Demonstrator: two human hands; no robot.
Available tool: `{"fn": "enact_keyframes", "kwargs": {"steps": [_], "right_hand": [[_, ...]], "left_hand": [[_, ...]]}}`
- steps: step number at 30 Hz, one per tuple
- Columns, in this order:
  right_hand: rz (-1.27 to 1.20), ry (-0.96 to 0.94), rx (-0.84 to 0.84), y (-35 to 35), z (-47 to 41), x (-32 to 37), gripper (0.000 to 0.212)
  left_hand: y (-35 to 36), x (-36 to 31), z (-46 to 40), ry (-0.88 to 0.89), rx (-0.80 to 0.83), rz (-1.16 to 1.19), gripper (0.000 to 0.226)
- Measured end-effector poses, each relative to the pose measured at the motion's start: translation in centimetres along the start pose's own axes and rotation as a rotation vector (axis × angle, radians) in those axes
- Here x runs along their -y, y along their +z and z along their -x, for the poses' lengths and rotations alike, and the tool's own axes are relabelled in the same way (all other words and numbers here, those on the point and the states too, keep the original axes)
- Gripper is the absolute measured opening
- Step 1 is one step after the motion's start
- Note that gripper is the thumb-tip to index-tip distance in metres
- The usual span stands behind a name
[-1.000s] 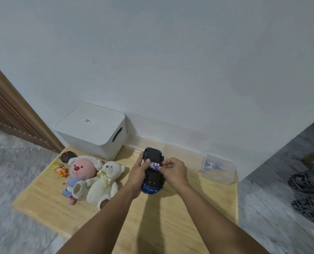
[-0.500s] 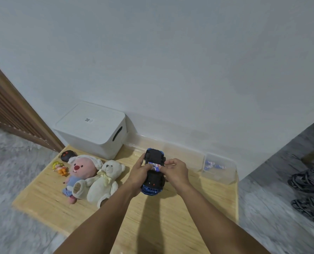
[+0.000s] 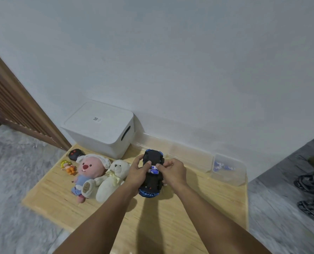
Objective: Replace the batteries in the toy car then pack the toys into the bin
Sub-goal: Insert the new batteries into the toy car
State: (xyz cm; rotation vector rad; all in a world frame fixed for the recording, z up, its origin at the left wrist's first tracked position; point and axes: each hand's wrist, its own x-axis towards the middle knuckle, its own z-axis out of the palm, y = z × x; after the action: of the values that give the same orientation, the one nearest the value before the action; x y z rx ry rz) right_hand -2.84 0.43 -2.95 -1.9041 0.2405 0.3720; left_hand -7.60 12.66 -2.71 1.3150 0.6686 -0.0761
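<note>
Lying at far left: remote (image 3: 76, 154), black with red buttons, on the counter (image 3: 198, 208) by the bin's near left corner.
Figure: small yellow and orange figure (image 3: 68, 167) just in front of the remote.
Bin: white bin (image 3: 99, 128), lid on, at the counter's back left against the wall, with a dark handle slot on its right side.
Pink plush: pink plush (image 3: 89, 172) on its back in front of the bin, touching the bear.
Bear: cream bear (image 3: 113, 179) with a pale yellow bow, lying beside the pink plush, just left of the left wrist.
Left hand: left hand (image 3: 138, 174) grips the car from its left side, fingers curled under it and thumb laid across the top next to the batteries.
Car: blue car (image 3: 151, 174) held upside down, black underside up, nose toward the wall, over the middle of the counter; whether it touches the wood I cannot tell.
Batteries: blue and white batteries (image 3: 154, 169) sit in the car's open bay.
Right hand: right hand (image 3: 173, 172) has its fingers curled, thumb and forefinger pinching at the batteries.
Box: clear box (image 3: 228, 169) at the back right corner, with small blue things inside, too blurred to name.
Shoes: dark shoes (image 3: 311, 195) on the floor at far right.
</note>
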Motion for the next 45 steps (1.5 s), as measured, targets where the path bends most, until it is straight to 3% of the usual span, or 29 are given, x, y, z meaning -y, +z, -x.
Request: {"fn": "enact_keyframes", "kwargs": {"steps": [5,9,13,18,24,28,30,32,34,38,45], "right_hand": [[0.084,0.023,-0.026,0.7,-1.2,-0.4,0.01],[0.258,0.035,-0.067,-0.2,-2.0,-1.4,0.003],[0.425,0.107,-0.051,-0.6,-2.3,-3.1,0.013],[0.541,0.134,-0.02,0.2,-1.7,-4.1,0.024],[0.606,0.109,-0.091,0.4,-1.4,-4.5,0.02],[0.492,0.12,-0.208,-0.6,-1.4,-3.7,0.014],[0.219,0.155,-0.237,-1.3,-1.5,-2.7,0.003],[-0.068,0.169,-0.205,-1.9,-1.4,-1.4,0.007],[-0.19,0.134,-0.151,-2.6,-1.2,0.3,0.008],[-0.106,0.006,-0.016,-2.4,-0.5,2.6,0.009],[0.054,-0.115,0.004,-1.4,-0.3,2.1,0.016]], "left_hand": [[-1.0,-0.6,-0.4,-0.028,-0.054,0.061,0.031],[-2.4,-1.0,-1.6,-0.124,-0.017,0.181,0.049],[-3.3,-1.3,-2.5,-0.148,0.008,0.155,0.062],[-3.4,-1.3,-3.2,-0.167,0.044,0.161,0.061],[-3.2,-1.3,-3.9,-0.167,0.125,0.185,0.061],[-2.7,-1.3,-4.1,-0.183,0.174,0.229,0.057],[-2.4,-1.4,-4.1,-0.168,0.2,0.237,0.051],[-2.0,-1.4,-4.0,-0.156,0.232,0.244,0.045],[-1.5,-1.5,-3.9,-0.159,0.263,0.249,0.042],[-0.7,-1.3,-3.8,-0.147,0.288,0.233,0.043],[-0.4,-1.4,-3.6,-0.147,0.307,0.252,0.046]]}}
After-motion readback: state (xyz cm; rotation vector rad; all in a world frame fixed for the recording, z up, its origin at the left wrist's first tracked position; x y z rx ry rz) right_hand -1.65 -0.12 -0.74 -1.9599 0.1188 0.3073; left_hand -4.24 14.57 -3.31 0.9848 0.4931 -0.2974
